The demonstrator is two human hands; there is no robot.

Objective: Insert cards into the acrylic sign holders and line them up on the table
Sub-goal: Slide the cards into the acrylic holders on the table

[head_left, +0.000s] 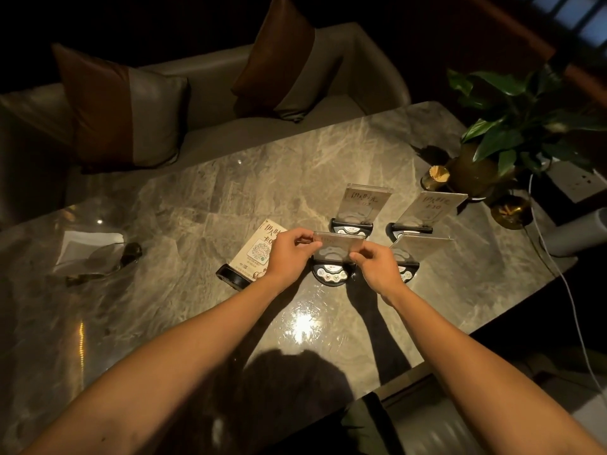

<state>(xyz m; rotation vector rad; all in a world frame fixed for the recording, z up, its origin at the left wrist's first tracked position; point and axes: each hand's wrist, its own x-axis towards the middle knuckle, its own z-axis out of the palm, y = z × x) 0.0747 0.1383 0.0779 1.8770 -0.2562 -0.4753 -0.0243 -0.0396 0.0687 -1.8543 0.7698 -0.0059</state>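
Several acrylic sign holders with black bases stand on the marble table (pixel 197 198). My left hand (pixel 289 249) and my right hand (pixel 374 262) pinch the two sides of the nearest holder (pixel 336 246), whose base (pixel 330 274) rests on the table. Two more upright holders with cards stand behind it: one (pixel 363 203) in the middle, one (pixel 430 206) to the right. Another holder (pixel 420 246) leans just right of my right hand. A holder with a printed QR card (pixel 254 249) lies tilted back at the left of my left hand.
A potted plant (pixel 512 126), a small toothpick jar (pixel 435 177) and a brass dish (pixel 510 211) crowd the table's far right corner, with a white cable (pixel 558 274) beside them. A glass ashtray with a napkin (pixel 88 249) sits at the left. A cushioned sofa (pixel 197 103) lies beyond.
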